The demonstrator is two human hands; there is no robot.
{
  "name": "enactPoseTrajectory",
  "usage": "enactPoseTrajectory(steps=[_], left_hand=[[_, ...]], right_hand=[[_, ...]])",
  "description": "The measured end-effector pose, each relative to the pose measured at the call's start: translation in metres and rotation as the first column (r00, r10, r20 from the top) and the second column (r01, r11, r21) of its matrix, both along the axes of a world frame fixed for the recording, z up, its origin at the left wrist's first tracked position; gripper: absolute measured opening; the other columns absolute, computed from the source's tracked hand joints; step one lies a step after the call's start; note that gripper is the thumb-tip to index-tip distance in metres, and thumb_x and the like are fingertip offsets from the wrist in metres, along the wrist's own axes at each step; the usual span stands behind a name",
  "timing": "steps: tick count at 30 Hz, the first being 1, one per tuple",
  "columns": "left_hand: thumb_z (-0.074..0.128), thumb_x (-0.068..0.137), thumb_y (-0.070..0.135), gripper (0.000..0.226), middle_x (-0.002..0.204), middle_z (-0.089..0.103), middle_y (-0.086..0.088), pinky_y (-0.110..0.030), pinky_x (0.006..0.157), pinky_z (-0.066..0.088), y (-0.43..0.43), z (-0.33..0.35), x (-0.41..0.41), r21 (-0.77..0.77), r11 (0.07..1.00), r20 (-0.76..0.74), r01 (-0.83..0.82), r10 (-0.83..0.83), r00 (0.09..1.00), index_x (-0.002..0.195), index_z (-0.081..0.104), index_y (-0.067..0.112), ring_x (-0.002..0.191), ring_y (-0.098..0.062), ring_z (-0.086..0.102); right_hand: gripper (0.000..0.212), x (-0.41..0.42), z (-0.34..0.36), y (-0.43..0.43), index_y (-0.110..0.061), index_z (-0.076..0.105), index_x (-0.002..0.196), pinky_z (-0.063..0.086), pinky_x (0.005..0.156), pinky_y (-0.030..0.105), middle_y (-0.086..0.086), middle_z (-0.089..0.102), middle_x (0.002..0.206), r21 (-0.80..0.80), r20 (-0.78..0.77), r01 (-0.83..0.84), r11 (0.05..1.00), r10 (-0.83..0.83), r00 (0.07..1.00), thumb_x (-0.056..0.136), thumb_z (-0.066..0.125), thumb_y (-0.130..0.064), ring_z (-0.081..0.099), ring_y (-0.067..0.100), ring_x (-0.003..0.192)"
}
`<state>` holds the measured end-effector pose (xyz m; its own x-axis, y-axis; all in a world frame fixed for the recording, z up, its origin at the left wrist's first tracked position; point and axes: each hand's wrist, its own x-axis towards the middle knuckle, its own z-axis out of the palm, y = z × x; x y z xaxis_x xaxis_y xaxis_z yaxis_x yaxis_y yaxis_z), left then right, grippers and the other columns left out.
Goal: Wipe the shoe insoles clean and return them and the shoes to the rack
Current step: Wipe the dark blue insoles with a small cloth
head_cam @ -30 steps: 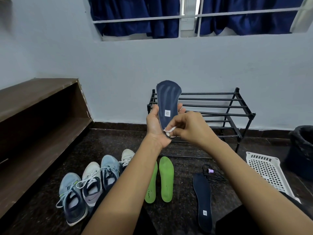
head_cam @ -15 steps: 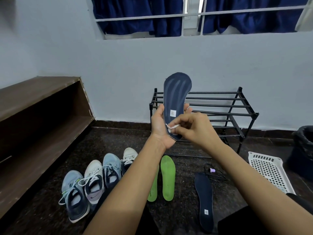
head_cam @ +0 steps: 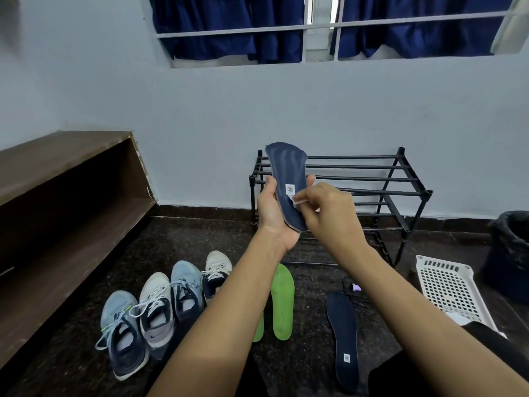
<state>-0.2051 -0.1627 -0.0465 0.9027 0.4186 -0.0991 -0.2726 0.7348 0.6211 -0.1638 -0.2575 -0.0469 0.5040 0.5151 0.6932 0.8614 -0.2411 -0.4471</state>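
- While one insole is wiped in the hands above it, a second navy insole [head_cam: 343, 339] lies flat on the dark floor nearest the camera, just beside a tangle of black cord.
- Left of it, two green insoles [head_cam: 282, 299] lie side by side, one partly hidden behind the left forearm. Further left, four sneakers [head_cam: 156, 313] stand in a touching row with their laces loose.
- At the right edge, a white perforated basket [head_cam: 449, 285] sits on the floor, with a black-lined bin [head_cam: 512, 247] just behind it.
- At mid-frame, the left hand [head_cam: 272, 216] holds the raised navy insole [head_cam: 287, 173] upright, toe end up. Its thumb and fingers curl round the lower half and the heel sits in the palm.
- The right hand [head_cam: 326, 213] pinches a small white wipe [head_cam: 297, 199] between curled fingertips and presses it to the insole's face, just below the white label.
- The step in hand appears to be the wiping of this insole, with the patch near the heel under the wipe.
- The next move likely calls for a firm left-hand hold, since the thin insole looks flexible, and strokes running up toward the toe.
- Behind the hands, the black metal shoe rack [head_cam: 400, 193] stands against the wall. Every shoe and insole in view is on the floor or in hand, so the return looks not yet begun.
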Motion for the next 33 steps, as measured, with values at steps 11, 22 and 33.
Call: enactPoseTrajectory(steps=[11,22,33], left_hand=[[0.024,0.101,0.055,0.064,0.094,0.068,-0.01,-0.04,0.081,0.053,0.013,-0.001,0.004,0.012,0.999,-0.017,-0.034,0.034,0.999,0.104,0.066,0.007,0.096,-0.027,0.066],[0.024,0.101,0.054,0.064,0.09,0.071,-0.009,-0.032,0.076,0.053,0.0,-0.004,0.006,0.042,0.999,-0.048,0.004,-0.002,0.999,0.098,0.068,0.008,0.08,-0.021,0.068],[0.023,0.101,0.055,0.065,0.103,0.07,-0.01,-0.041,0.094,0.05,0.01,-0.003,0.006,0.078,0.996,-0.061,-0.046,0.051,0.997,0.124,0.062,0.007,0.106,-0.028,0.065]], right_hand=[[0.01,-0.003,0.007,-0.003,-0.018,0.076,0.081,0.041,0.059,0.008,-0.006,0.069,0.069,-0.1,-0.326,-0.119,0.988,0.08,0.942,0.076,0.072,-0.01,0.058,0.0,0.062],[0.009,0.0,0.005,0.002,-0.017,0.074,0.085,0.048,0.07,0.026,0.0,0.071,0.08,-0.088,-0.156,0.034,0.996,-0.047,0.987,0.08,0.069,-0.012,0.064,0.016,0.073],[0.013,-0.01,-0.004,0.0,-0.013,0.075,0.085,0.051,0.068,0.03,0.006,0.071,0.079,-0.117,-0.077,-0.049,0.992,0.041,0.996,0.077,0.069,-0.004,0.064,0.02,0.069]])
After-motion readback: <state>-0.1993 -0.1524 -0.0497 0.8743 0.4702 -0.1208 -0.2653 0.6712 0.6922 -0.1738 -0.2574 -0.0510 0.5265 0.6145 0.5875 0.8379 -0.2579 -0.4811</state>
